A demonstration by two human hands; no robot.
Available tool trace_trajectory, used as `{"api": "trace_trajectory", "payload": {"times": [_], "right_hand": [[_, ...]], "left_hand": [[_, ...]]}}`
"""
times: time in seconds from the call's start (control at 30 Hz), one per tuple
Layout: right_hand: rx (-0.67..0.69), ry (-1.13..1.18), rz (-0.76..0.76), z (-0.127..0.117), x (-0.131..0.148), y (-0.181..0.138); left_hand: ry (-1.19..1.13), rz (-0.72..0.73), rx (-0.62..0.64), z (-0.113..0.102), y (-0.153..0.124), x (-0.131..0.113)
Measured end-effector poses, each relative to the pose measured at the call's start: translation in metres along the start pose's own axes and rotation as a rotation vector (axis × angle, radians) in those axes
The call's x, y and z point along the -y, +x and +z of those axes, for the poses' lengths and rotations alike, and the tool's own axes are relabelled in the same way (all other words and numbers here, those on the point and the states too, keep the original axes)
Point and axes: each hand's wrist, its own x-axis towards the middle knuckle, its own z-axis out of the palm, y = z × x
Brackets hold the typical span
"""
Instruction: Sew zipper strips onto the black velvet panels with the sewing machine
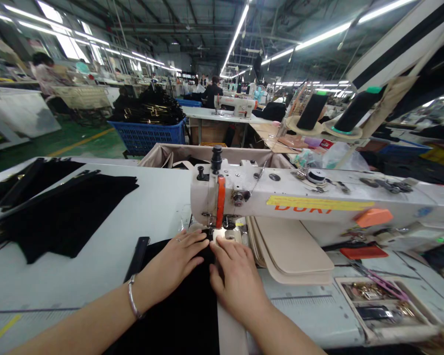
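My left hand [175, 264] lies with fingers stretched over a black fabric piece [185, 315], its fingertips just left of the needle area. Lower and to the right, my right hand [239, 278] rests palm down, fingers extended, its fingertips close to the lit presser foot area [222, 234]. Both hands press on the work rather than grip it. A pale strip [229, 323] runs along the black piece's right edge, partly under my right hand. The sewing machine [318, 190] stretches across to the right. A stiff black bar-like edge [136, 259] shows left of my left wrist.
Stacked beige panels [292, 246] lie beneath the machine arm. Black fabric pieces [66, 212] cover the table's left. At right sit a parts tray [388, 315] and pink-handled scissors [387, 283]. A fabric-lined bin [157, 155] and a blue crate [148, 138] stand beyond.
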Motion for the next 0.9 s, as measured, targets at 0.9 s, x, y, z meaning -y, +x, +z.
{"api": "trace_trajectory", "payload": {"times": [0.9], "right_hand": [[-0.112, 0.05, -0.35, -0.018, 0.019, -0.114]], "left_hand": [[0.083, 0.452, -0.212, 0.024, -0.118, -0.072]]}}
